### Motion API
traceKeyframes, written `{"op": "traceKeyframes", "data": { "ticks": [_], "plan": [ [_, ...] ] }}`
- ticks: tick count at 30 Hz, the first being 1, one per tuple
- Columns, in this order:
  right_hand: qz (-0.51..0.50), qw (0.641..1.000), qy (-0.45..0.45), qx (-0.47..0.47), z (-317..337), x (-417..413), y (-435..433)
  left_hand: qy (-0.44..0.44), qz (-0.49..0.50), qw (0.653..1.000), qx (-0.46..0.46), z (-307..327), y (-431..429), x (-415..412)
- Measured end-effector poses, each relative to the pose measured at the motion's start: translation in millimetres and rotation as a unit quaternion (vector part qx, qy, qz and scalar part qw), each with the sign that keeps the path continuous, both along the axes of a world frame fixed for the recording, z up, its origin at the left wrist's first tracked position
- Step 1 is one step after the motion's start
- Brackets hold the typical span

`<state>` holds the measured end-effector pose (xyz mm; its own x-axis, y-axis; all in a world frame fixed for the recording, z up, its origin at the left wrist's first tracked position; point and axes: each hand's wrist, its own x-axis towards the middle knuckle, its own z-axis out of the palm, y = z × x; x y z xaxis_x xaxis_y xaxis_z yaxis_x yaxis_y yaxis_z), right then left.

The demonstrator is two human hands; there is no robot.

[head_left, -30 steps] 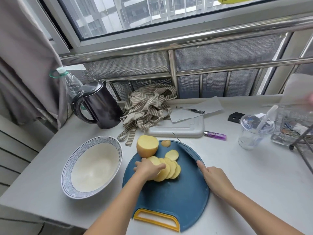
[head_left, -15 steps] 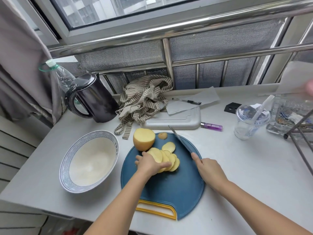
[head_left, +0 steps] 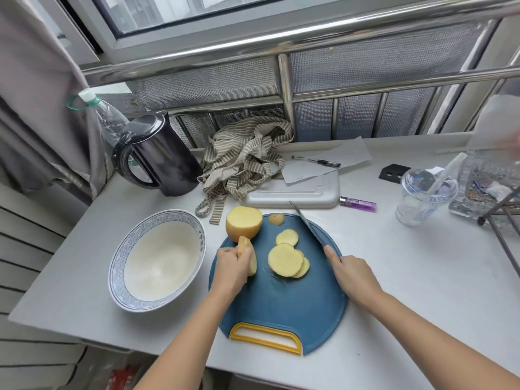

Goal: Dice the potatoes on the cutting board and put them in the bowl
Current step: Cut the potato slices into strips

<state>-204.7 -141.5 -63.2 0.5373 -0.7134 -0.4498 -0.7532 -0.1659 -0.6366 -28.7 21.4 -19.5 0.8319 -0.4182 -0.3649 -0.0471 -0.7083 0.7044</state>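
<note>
- Worktop [head_left: 399, 277]: a white surface under a barred window that carries all the items listed below.
- Cutting board [head_left: 281, 311]: blue and rounded, with a yellow handle slot on the near edge. It lies flat at the centre of the worktop.
- Bowl [head_left: 121, 266]: white inside with a blue patterned rim. It stands upright just beside the left edge of the cutting board.
- Kettle [head_left: 166, 164]: dark, placed at the far left, well apart from the board.
- Striped cloth [head_left: 244, 156]: bunched up to the right of the kettle, with one strap trailing toward the board.
- Potato half [head_left: 244, 220]: cut face up, at the far-left edge of the board.
- Left grip [head_left: 232, 267]: the fingers are curled round a few potato slices [head_left: 252, 261]. These are held on edge over the left part of the board, just in front of the potato half.
- Right grip [head_left: 351, 274]: closed round the handle of the knife [head_left: 309, 228], at the right edge of the board. The blade points away and to the left (contact with the board cannot be determined).
- Slice stack [head_left: 285, 260]: overlapping rounds lying flat at mid-board, between the two grips.
- Single slice [head_left: 287, 237]: flat, just beyond the stack.
- End piece [head_left: 277, 218]: small, at the far edge of the board.
</note>
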Motion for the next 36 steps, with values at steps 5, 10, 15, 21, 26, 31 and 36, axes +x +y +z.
{"op": "traceKeyframes", "data": {
  "ticks": [5, 10, 15, 21, 26, 31, 36],
  "plan": [
    [-0.008, 1.0, 0.003, -0.006, 1, 1, 3, 0.006, 0.077, 0.997, 0.026, -9, 17, 20],
    [-0.011, 1.0, 0.013, -0.021, 0, 2, 5, -0.011, 0.006, 0.992, 0.127, -21, 28, 29],
    [-0.015, 0.999, 0.023, -0.032, 0, 4, 7, -0.047, -0.119, 0.976, 0.179, -17, 21, 32],
    [-0.016, 0.998, 0.04, -0.049, -4, 6, 12, -0.111, -0.177, 0.953, 0.219, -25, 6, 36],
    [-0.005, 0.996, 0.048, -0.074, -8, 7, 12, -0.143, -0.185, 0.947, 0.219, -30, 9, 33],
    [0.021, 0.995, 0.05, -0.083, -10, 8, 8, -0.135, -0.114, 0.971, 0.16, -25, 32, 25],
    [0.049, 0.995, 0.055, -0.073, -8, 8, 2, -0.113, -0.054, 0.976, 0.181, -31, 51, 11]
  ]
}}
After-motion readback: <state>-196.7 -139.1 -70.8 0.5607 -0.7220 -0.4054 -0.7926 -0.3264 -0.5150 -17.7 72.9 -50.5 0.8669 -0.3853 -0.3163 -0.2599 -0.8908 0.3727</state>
